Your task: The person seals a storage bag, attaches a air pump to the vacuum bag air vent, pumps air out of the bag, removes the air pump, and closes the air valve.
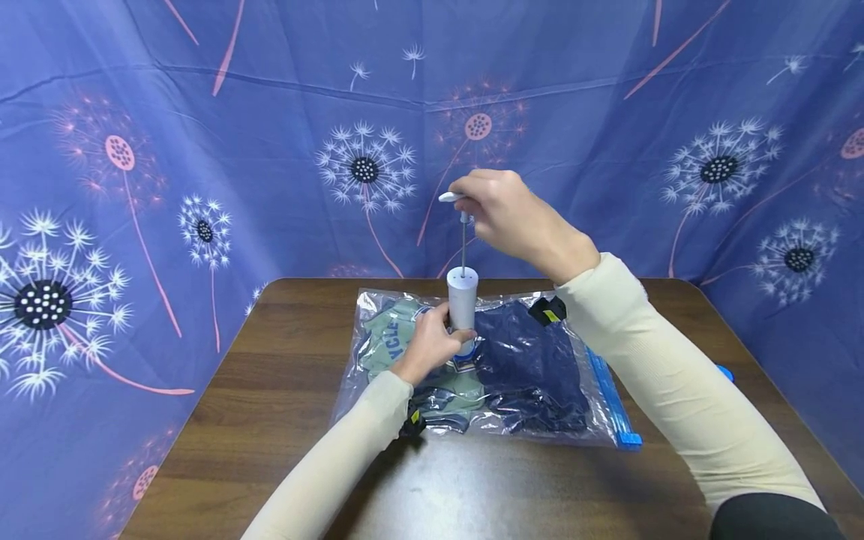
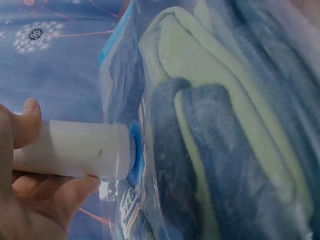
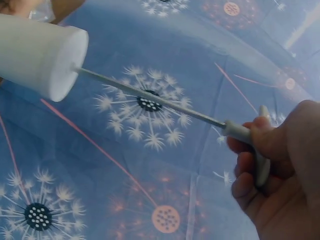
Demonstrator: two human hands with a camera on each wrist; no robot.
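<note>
A white hand pump [image 1: 463,300] stands upright on the blue valve [image 2: 135,152] of a clear vacuum storage bag [image 1: 347,375]. Inside the bag lie a folded green garment [image 1: 391,337] with blue letters and a dark navy garment [image 1: 526,360]. My left hand [image 1: 432,341] grips the pump's white barrel [image 2: 85,150] near its base. Above it, my right hand [image 1: 502,210] holds the pump's T-shaped handle [image 3: 261,150]. The thin metal rod [image 3: 150,97] is drawn far out of the barrel.
The bag lies on a brown wooden table [image 1: 270,375]. Along the bag's right edge runs a blue zip seal with a slider [image 1: 629,439]. A small blue object [image 1: 725,373] sits farther right, partly behind the right sleeve. A blue dandelion-print cloth [image 1: 283,112] hangs behind the table.
</note>
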